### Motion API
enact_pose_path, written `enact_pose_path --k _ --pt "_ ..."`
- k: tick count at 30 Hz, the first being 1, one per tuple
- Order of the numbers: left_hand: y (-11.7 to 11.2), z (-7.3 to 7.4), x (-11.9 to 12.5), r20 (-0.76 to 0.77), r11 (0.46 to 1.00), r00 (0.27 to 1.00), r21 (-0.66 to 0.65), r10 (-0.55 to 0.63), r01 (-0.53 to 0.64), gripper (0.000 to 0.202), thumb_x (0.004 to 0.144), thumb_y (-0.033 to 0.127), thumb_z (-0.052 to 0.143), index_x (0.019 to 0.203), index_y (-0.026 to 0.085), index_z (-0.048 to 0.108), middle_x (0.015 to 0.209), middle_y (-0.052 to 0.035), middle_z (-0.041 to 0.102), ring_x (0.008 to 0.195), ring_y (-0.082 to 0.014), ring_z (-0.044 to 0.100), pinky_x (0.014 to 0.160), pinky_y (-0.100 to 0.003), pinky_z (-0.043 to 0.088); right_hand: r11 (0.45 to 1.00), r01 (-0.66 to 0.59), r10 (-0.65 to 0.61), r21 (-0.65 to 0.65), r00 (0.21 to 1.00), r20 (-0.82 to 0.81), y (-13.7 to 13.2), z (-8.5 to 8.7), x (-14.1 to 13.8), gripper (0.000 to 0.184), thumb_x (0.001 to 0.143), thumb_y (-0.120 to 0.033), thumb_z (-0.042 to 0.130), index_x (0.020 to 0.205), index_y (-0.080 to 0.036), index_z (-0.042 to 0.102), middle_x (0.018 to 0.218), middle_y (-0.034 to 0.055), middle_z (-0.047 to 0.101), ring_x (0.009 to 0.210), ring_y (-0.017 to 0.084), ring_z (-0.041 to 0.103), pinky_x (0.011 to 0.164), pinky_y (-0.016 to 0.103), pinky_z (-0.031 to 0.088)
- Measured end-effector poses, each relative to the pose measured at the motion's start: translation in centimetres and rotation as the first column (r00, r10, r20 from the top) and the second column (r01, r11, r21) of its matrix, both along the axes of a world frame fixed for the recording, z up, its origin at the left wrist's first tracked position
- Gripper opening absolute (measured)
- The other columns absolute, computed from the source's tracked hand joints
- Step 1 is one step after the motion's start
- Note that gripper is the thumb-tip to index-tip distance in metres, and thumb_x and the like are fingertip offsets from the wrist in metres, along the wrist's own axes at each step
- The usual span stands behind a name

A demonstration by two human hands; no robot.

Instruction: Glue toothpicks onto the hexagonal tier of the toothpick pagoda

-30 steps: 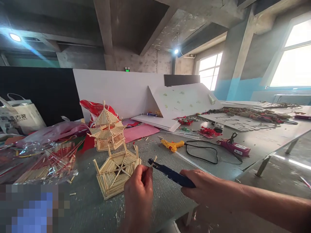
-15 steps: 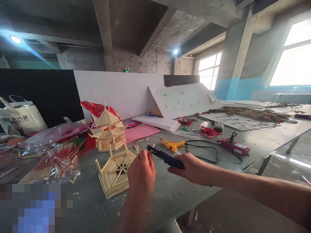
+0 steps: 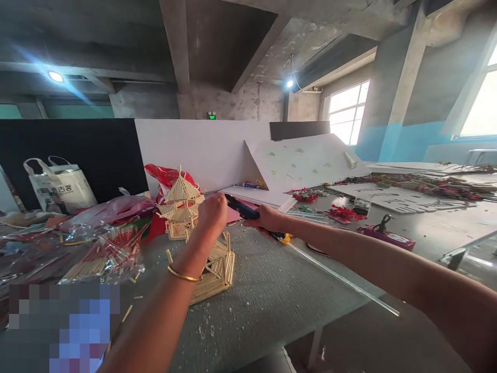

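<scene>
Left hand [image 3: 212, 212] at stick pagoda [image 3: 181, 204], right hand [image 3: 267, 218] gripping blue glue gun [image 3: 240, 207] — grey table [image 3: 267, 295]

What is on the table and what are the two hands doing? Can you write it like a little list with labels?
Place: grey work table in a concrete room
Left hand: closed, raised in front of the tall stick pagoda; what it pinches is hidden
Right hand: grips a dark blue glue gun, nozzle toward the left hand
Below the left arm: low stick roof piece
Left side: clear bag of sticks, white tote bag
Right side: pink power strip, clear glue stick
</scene>
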State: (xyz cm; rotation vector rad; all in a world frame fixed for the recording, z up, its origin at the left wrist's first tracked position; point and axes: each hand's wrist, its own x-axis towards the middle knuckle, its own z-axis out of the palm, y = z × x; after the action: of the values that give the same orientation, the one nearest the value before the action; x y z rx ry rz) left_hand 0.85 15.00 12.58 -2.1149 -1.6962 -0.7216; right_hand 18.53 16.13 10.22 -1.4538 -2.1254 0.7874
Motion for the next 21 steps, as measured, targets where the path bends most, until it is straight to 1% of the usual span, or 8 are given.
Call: enact_pose_path --k 4,7,9,11,14,17,19,21 --pt "2.0 0.9 -1.4 -0.006 1.0 1.0 -0.008 0.03 -0.03 0.027 0.088 0.03 0.039 0.094 0.012 0.058 0.087 -0.0078 0.068 0.083 -0.0183 0.063 0.073 -0.035 0.047 0.993 -0.08 0.068 -0.085 0.989 -0.135 1.8 0.1 -1.0 0.043 0.068 -0.055 0.06 0.06 -0.014 0.048 0.045 -0.0012 0.051 0.033 0.007 0.045 0.036 0.018 0.036" --pt "3.1 0.9 -2.0 0.007 0.998 0.998 0.004 0.06 -0.06 0.029 0.089 0.034 0.039 0.098 0.013 0.057 0.088 -0.0061 0.066 0.082 -0.0169 0.063 0.074 -0.035 0.047 0.984 -0.122 0.092 -0.131 0.972 -0.214 2.2 0.5 -1.8 0.044 0.068 -0.055 0.061 0.071 -0.013 0.05 0.05 0.0002 0.055 0.039 0.008 0.051 0.04 0.018 0.04" --pt "3.8 0.6 -2.3 0.015 0.998 0.998 0.01 0.067 -0.067 0.03 0.089 0.035 0.039 0.101 0.013 0.055 0.088 -0.0058 0.066 0.081 -0.0166 0.062 0.073 -0.035 0.048 0.979 -0.119 0.078 -0.164 0.968 -0.239 2.3 0.7 -2.4 0.047 0.068 -0.06 0.059 0.072 -0.014 0.049 0.052 0.0004 0.056 0.04 0.009 0.052 0.041 0.019 0.042" --pt "4.5 0.2 -2.6 0.022 0.998 0.998 0.009 0.062 -0.062 0.031 0.089 0.035 0.04 0.104 0.013 0.054 0.088 -0.0055 0.065 0.079 -0.0161 0.062 0.071 -0.035 0.048 0.975 -0.073 0.024 -0.209 0.974 -0.227 2.7 0.7 -3.0 0.054 0.068 -0.068 0.05 0.07 -0.014 0.049 0.051 0.0011 0.056 0.039 0.011 0.052 0.039 0.022 0.043" --pt "5.2 -0.2 -2.8 0.04 0.999 0.999 0.0 0.033 -0.033 0.03 0.088 0.035 0.042 0.104 0.013 0.054 0.09 -0.0053 0.064 0.08 -0.0163 0.061 0.073 -0.037 0.048 0.991 0.066 -0.084 -0.119 0.985 -0.149 3.8 0.3 -3.7 0.061 0.067 -0.076 0.042 0.064 -0.015 0.048 0.045 0.0 0.051 0.034 0.009 0.047 0.033 0.021 0.04" --pt "5.7 -0.1 -2.8 0.086 1.0 0.996 -0.017 -0.008 0.009 0.03 0.087 0.035 0.044 0.105 0.013 0.054 0.097 -0.0062 0.062 0.088 -0.0179 0.059 0.079 -0.04 0.046 0.992 0.123 -0.12 0.029 0.989 -0.084 5.1 -0.5 -3.9 0.058 0.065 -0.074 0.048 0.061 -0.015 0.047 0.039 -0.0017 0.047 0.03 0.008 0.043 0.03 0.02 0.034" --pt "6.2 0.2 -2.7 0.14 0.998 0.99 -0.046 -0.032 0.038 0.029 0.086 0.034 0.047 0.106 0.014 0.054 0.102 -0.0069 0.061 0.093 -0.0192 0.058 0.083 -0.043 0.045 0.988 0.141 -0.137 0.057 0.988 -0.069 5.9 -0.9 -3.8 0.055 0.064 -0.07 0.053 0.061 -0.016 0.047 0.037 -0.0024 0.045 0.029 0.008 0.041 0.03 0.019 0.032" --pt "6.8 0.6 -2.5 0.216 0.993 0.975 -0.093 -0.047 0.069 0.028 0.085 0.033 0.049 0.105 0.014 0.055 0.106 -0.0074 0.06 0.098 -0.0204 0.056 0.085 -0.045 0.044 0.976 0.204 -0.202 0.076 0.979 -0.041 6.7 -1.3 -3.7 0.053 0.063 -0.067 0.057 0.059 -0.016 0.046 0.034 -0.0035 0.042 0.028 0.007 0.038 0.03 0.019 0.03"
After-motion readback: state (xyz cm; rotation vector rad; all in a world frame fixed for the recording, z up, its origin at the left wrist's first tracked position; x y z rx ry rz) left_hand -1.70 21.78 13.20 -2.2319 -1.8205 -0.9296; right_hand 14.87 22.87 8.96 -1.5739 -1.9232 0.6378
